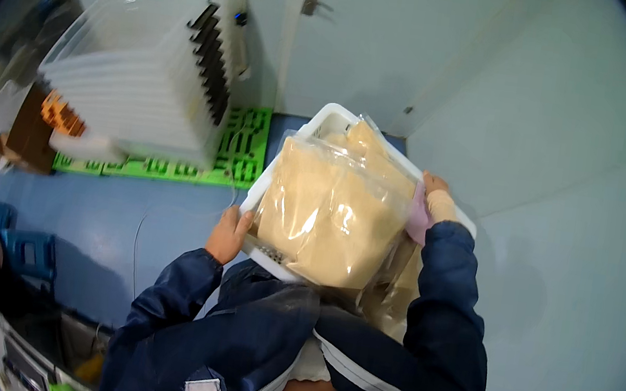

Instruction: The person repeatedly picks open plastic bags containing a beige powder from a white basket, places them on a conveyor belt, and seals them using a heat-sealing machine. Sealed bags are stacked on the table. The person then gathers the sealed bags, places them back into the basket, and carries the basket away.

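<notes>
A white plastic basket (256, 193) is held against my front, tilted. Clear plastic packages (326, 213) with beige, flat contents fill it and rise above its rim; I cannot make out what the contents are. My left hand (229, 235) grips the basket's near left rim, thumb on top. On the far right side, my right hand (437, 194) is closed on the rim, its fingers partly hidden. Beside that hand a piece of pink material (420, 216) shows between the packages and the rim. More clear wrapping (385, 308) hangs at the near right corner.
Nested translucent bins (139, 78) with black and orange handles stand on a green plastic pallet (252, 148) at the left. A cardboard box (28, 128) is beside them. Blue stools (29, 251) stand at lower left. Ahead is a pale door (371, 53); a wall (562, 228) bounds the right.
</notes>
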`<state>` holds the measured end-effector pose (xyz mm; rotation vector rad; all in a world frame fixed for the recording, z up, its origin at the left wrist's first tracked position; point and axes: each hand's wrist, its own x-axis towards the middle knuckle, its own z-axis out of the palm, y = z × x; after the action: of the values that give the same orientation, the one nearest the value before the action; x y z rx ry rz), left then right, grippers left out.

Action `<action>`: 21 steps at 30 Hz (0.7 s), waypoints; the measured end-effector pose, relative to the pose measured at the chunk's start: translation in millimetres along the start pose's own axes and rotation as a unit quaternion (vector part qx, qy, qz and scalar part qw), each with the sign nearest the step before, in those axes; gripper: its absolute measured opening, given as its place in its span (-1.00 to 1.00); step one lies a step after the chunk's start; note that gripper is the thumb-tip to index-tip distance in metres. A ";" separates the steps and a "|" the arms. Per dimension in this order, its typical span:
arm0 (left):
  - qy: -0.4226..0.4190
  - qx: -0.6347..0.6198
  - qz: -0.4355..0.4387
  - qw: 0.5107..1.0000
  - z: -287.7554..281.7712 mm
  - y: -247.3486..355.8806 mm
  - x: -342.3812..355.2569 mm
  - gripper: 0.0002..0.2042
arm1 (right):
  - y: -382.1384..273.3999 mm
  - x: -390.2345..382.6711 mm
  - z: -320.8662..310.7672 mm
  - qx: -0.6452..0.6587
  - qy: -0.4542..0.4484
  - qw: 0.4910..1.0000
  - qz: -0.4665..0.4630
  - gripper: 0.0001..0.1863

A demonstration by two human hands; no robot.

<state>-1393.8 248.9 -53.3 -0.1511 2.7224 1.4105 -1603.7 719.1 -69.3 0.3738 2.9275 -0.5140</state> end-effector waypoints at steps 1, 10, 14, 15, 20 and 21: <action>-0.011 -0.017 0.031 0.999 -2.3 5.8 25.9 -0.54 | 12.0 8.8 -2.3 -0.010 0.025 0.999 0.018 -0.34; -0.182 -0.036 -0.009 0.983 18.8 50.7 180.9 -0.49 | 72.2 39.2 -12.0 -0.028 0.131 0.986 0.097 -0.43; -0.257 -0.157 -0.049 0.952 26.8 69.0 250.8 -0.52 | 76.9 74.4 -31.3 0.027 0.148 0.968 0.202 -0.43; -0.241 -0.154 -0.037 0.957 29.0 62.3 278.0 -0.53 | 76.3 89.9 -38.3 0.024 0.149 0.965 0.216 -0.42; -0.092 -0.019 0.133 0.987 9.4 48.5 401.2 -0.60 | 66.1 126.0 -37.5 0.023 0.113 0.964 0.238 -0.42; -0.043 0.017 0.173 0.984 10.1 44.8 428.8 -0.61 | 68.1 133.6 -35.4 0.026 0.121 0.966 0.226 -0.41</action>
<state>-1824.6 259.5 -69.4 0.3949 2.7949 1.4011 -1717.0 822.7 -82.5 1.1489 2.9065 -0.5049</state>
